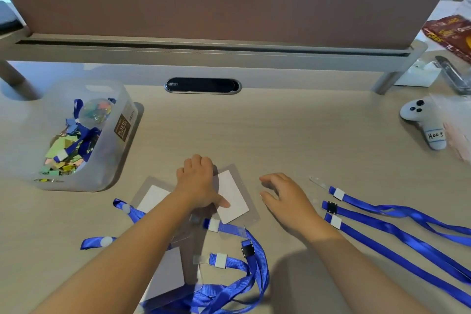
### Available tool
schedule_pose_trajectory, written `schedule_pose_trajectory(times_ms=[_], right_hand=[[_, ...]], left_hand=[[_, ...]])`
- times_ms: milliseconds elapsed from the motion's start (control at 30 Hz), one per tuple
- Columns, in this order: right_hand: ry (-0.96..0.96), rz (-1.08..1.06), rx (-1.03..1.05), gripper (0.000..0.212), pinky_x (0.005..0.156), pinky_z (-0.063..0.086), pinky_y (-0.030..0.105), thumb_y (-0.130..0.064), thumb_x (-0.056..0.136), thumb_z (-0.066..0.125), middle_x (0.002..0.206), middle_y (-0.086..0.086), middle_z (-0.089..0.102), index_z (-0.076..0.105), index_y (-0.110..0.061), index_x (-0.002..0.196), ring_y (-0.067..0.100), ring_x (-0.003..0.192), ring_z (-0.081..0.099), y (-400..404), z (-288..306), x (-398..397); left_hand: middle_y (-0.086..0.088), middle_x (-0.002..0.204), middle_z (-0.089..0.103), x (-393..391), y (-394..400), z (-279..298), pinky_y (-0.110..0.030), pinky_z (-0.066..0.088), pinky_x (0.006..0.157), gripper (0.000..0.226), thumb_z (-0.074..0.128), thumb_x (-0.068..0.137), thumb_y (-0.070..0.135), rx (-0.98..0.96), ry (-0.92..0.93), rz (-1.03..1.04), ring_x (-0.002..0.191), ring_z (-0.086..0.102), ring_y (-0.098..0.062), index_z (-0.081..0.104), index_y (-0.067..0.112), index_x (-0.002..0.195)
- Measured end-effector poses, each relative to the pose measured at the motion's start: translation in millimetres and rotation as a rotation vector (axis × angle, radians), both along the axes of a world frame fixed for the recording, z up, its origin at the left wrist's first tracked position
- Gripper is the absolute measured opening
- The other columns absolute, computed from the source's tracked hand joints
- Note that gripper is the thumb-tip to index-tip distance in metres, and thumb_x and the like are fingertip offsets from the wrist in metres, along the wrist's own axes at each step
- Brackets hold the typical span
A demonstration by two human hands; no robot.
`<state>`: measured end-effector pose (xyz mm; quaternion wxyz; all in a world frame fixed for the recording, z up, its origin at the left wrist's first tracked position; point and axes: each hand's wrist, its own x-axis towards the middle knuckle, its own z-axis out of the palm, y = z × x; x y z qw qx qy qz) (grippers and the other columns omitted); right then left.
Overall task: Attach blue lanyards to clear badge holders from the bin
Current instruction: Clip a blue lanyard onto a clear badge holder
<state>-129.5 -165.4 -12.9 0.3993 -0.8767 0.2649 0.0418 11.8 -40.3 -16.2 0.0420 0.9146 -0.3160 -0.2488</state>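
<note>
Judging by the layout, the job looks partway through. Several clear plastic badge holders with white cards lie near the middle of the pale wooden desk (305, 122), and at least two seem clipped to tangled blue lanyards (244, 270) close by. Three loose blue lanyards (382, 224) wait at the right, unattached. The left hand (198, 183) presses flat on one clear badge holder (233, 196), grasping nothing; the right hand (285, 196) hovers empty with loosely spread fingers. At far left, the translucent plastic bin (107, 168) shows more blue strap among coloured clips.
</note>
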Motion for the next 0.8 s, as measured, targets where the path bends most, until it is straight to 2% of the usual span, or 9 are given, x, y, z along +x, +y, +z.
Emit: schedule_pose_trajectory(times_ms=[100,200,333,400,500,600,667,733,800], right_hand=[[-0.008,-0.010,0.038,0.038,0.103,0.038,0.026,-0.017,0.090,0.048,0.134,0.003,0.050,0.048,-0.013,0.128,0.012,0.124,0.048,3.2,1.7,4.6],[-0.019,-0.028,0.092,0.040,0.100,0.038,0.024,-0.017,0.089,0.050,0.136,0.003,0.049,0.047,-0.012,0.129,0.012,0.125,0.047,7.0,4.8,10.0],[-0.018,-0.138,0.296,0.045,0.096,0.045,0.030,-0.016,0.086,0.056,0.123,0.001,0.053,0.044,-0.013,0.130,0.018,0.115,0.051,15.4,14.1,17.8],[-0.037,-0.202,0.431,0.044,0.086,0.051,0.033,-0.015,0.085,0.058,0.103,-0.004,0.054,0.044,-0.013,0.127,0.015,0.097,0.054,19.1,18.6,21.7],[-0.036,-0.222,0.533,0.028,0.065,0.047,0.020,-0.016,0.085,0.059,0.093,0.000,0.058,0.048,-0.016,0.111,0.011,0.081,0.057,21.6,28.5,26.7],[-0.023,-0.216,0.639,0.008,0.067,0.048,0.022,-0.012,0.085,0.059,0.076,0.003,0.063,0.053,-0.013,0.090,0.019,0.074,0.058,23.2,38.3,31.1],[-0.003,-0.187,0.678,0.008,0.072,0.047,0.028,-0.009,0.084,0.058,0.065,0.001,0.065,0.053,-0.014,0.080,0.022,0.074,0.058,26.1,44.9,33.7],[-0.014,-0.183,0.716,0.014,0.066,0.047,0.023,-0.003,0.083,0.057,0.056,-0.004,0.067,0.052,-0.015,0.076,0.019,0.069,0.060,29.1,52.1,37.5],[-0.046,-0.188,0.713,0.018,0.060,0.046,0.020,0.000,0.083,0.053,0.062,0.001,0.064,0.051,-0.016,0.075,0.013,0.061,0.061,31.6,60.2,42.9]], left_hand=[[-0.003,0.101,0.036,1.9,5.2,8.0,-0.032,0.039,0.078,0.067,0.080,0.058,0.030,-0.239,0.197,0.108,0.094,0.042,-0.023,0.032,0.014,0.101],[-0.007,0.095,0.050,6.3,10.8,17.4,-0.029,0.045,0.062,0.047,0.074,0.067,0.010,-0.463,0.417,0.225,0.081,0.052,-0.025,0.036,0.018,0.094],[-0.023,0.099,0.055,10.5,16.6,31.0,-0.034,0.046,0.063,0.042,0.072,0.066,0.001,-0.708,0.504,0.349,0.084,0.055,-0.039,0.045,0.029,0.081],[-0.024,0.095,0.055,10.7,18.5,39.0,-0.039,0.047,0.066,0.042,0.071,0.067,0.000,-0.795,0.522,0.377,0.081,0.052,-0.035,0.046,0.031,0.080],[-0.023,0.093,0.057,11.7,20.6,48.9,-0.044,0.047,0.072,0.039,0.070,0.069,0.002,-0.894,0.508,0.410,0.082,0.053,-0.034,0.049,0.032,0.082],[-0.010,0.077,0.053,14.1,23.4,55.8,-0.043,0.048,0.072,0.035,0.069,0.070,0.004,-0.968,0.461,0.470,0.074,0.050,-0.027,0.051,0.024,0.093],[-0.003,0.071,0.048,15.6,26.2,58.9,-0.039,0.047,0.069,0.038,0.068,0.072,0.004,-1.002,0.417,0.511,0.070,0.047,-0.022,0.051,0.016,0.104],[-0.003,0.079,0.050,15.3,28.9,63.5,-0.028,0.044,0.065,0.040,0.066,0.074,0.005,-1.012,0.347,0.526,0.073,0.047,-0.021,0.050,0.013,0.109],[-0.007,0.106,0.052,15.6,30.3,65.6,-0.028,0.046,0.074,0.043,0.064,0.076,0.010,-0.948,0.246,0.520,0.093,0.049,-0.023,0.047,0.013,0.115]])
